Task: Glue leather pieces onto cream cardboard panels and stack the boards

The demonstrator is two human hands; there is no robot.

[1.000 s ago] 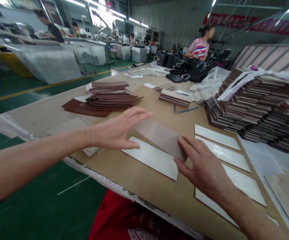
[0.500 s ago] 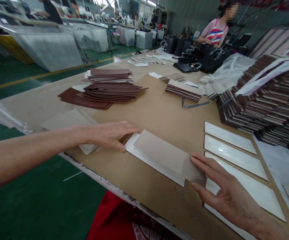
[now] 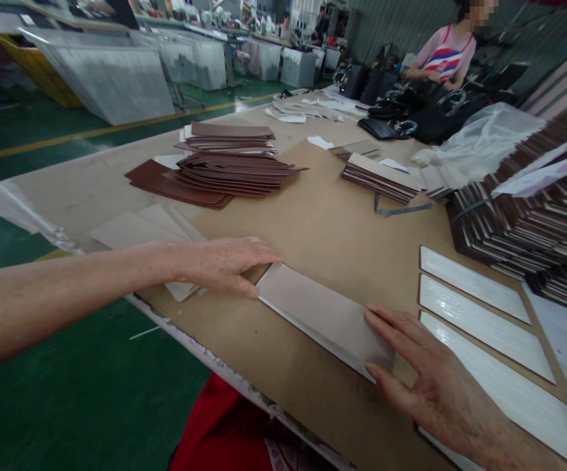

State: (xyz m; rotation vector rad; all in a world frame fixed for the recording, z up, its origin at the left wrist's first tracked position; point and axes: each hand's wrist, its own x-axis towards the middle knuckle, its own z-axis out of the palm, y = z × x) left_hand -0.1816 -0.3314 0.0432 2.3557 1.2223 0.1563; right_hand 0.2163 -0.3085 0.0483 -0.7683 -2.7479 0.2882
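Note:
A thin beige sheet lies on a white-topped panel of nearly the same size, with a pale strip showing along the near edge. My left hand touches the left end of the pair, thumb and fingers around its corners. At the right end, my right hand has its fingers and thumb on the opposite edges of the beige sheet. Several white, glossy panels with brown edges lie to the right, partly behind my right hand. Loose pale sheets sit beyond my left forearm.
Stacks of brown folded pieces stand at the back left of the table. A small bundle and a tall pile are at the right. Black bags lie near a person at the far side.
The beige sheet has shifted left and toward the near edge, now covering almost all of the white panel. Both hands stay at its ends. The whole view has shifted slightly.

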